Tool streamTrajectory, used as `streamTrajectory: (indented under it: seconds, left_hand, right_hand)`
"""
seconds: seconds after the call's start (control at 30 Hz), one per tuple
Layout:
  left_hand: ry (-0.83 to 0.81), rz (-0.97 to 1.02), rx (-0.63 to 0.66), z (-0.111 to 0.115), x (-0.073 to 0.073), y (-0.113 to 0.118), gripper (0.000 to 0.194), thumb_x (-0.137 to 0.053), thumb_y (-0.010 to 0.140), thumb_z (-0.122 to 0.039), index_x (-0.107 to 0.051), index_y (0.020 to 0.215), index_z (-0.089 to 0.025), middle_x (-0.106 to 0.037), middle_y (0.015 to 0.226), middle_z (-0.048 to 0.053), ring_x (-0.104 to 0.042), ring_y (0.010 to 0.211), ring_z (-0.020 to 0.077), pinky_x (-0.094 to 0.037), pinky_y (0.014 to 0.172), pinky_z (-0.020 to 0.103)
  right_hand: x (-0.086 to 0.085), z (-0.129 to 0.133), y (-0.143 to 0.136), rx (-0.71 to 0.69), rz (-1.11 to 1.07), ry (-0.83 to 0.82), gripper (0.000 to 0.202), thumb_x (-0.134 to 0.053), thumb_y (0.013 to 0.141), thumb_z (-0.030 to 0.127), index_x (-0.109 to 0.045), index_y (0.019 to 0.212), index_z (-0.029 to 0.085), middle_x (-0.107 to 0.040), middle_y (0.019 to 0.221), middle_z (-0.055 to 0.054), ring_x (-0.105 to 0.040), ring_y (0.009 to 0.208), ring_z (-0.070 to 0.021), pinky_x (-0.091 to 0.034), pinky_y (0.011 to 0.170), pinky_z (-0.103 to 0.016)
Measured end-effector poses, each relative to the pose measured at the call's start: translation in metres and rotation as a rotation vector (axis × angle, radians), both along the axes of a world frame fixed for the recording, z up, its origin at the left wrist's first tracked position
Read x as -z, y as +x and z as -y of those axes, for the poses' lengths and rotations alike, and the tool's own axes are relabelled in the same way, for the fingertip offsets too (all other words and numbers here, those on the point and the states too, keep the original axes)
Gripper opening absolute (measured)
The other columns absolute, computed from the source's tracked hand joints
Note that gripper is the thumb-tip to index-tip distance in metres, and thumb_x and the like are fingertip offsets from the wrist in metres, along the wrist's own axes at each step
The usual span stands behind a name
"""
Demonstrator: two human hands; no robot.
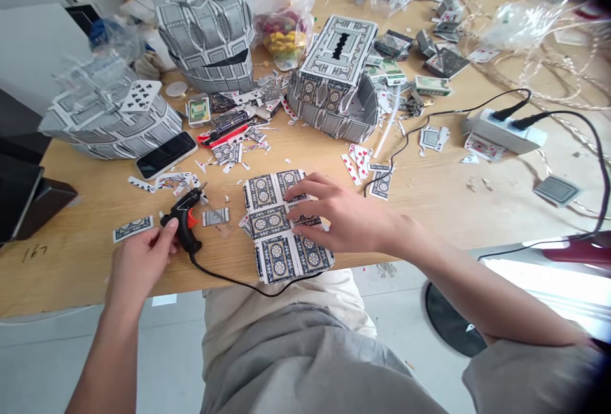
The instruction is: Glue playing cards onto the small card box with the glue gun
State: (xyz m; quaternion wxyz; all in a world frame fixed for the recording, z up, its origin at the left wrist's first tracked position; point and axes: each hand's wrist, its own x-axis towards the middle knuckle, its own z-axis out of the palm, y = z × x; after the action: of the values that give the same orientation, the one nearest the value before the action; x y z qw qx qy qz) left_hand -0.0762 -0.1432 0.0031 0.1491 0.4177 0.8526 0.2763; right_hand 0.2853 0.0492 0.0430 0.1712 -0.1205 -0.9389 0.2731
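Note:
My left hand [146, 258] is closed around a black hot glue gun [185, 223] with an orange trigger, its nozzle pointing up and away. From its base a black cord loops toward the table's front edge. Right of it lies a panel of joined playing cards [274, 229], patterned backs up, near the front edge. My right hand [329, 213] rests over the panel's right side, fingers spread and fingertips on the cards. A single card [132, 229] lies left of the glue gun, and a small cut card piece [216, 217] sits between gun and panel.
Woven card baskets [205, 32] stand at the back left, near a phone [166, 154] and a red cutter [224, 137]. Behind the panel is a card-made box [334, 95]. A white power strip [506, 130] with black cables lies to the right. Card scraps are scattered around.

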Motion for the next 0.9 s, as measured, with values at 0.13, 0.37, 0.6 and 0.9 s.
streamTrajectory:
  seconds: [0.13, 0.37, 0.6, 0.9]
  left_hand:
    - [0.200, -0.393, 0.090, -0.006, -0.027, 0.051, 0.027, -0.072, 0.099, -0.049, -0.076, 0.089, -0.025, -0.070, 0.074, -0.001, -0.066, 0.068, 0.0186, -0.046, 0.065, 0.034]
    - [0.340, -0.249, 0.841, -0.050, -0.033, 0.121, 0.027, -0.073, 0.103, -0.031, -0.074, 0.129, -0.024, -0.075, 0.141, 0.010, -0.068, 0.134, 0.0285, -0.054, 0.117, 0.050]
    - [0.311, -0.186, 0.912, -0.063, -0.023, 0.115, 0.031, -0.075, 0.103, -0.032, -0.074, 0.132, -0.023, -0.076, 0.143, 0.012, -0.067, 0.137, 0.0305, -0.057, 0.116, 0.056]
    - [0.346, -0.136, 0.914, -0.066, -0.023, 0.116, 0.026, -0.076, 0.101, -0.032, -0.078, 0.126, -0.023, -0.079, 0.137, 0.012, -0.072, 0.128, 0.0293, -0.060, 0.110, 0.054]
  right_hand:
    - [0.006, 0.006, 0.007, 0.007, 0.002, 0.024, 0.023, -0.071, 0.103, 0.029, -0.079, 0.124, 0.022, -0.073, 0.140, -0.013, -0.064, 0.131, -0.0330, -0.055, 0.114, -0.057]
    - [0.011, 0.014, 0.009, 0.037, -0.019, 0.097, 0.025, -0.066, 0.108, 0.028, -0.076, 0.130, 0.022, -0.075, 0.137, -0.013, -0.066, 0.129, -0.0321, -0.059, 0.110, -0.057]
    - [0.016, 0.021, 0.011, 0.077, -0.018, 0.120, 0.027, -0.066, 0.108, 0.026, -0.076, 0.133, 0.021, -0.072, 0.141, -0.016, -0.066, 0.131, -0.0334, -0.062, 0.108, -0.058]
    - [0.019, 0.031, 0.010, 0.141, -0.013, 0.120, 0.028, -0.066, 0.107, 0.022, -0.076, 0.132, 0.021, -0.069, 0.148, -0.019, -0.064, 0.135, -0.0352, -0.063, 0.110, -0.061]
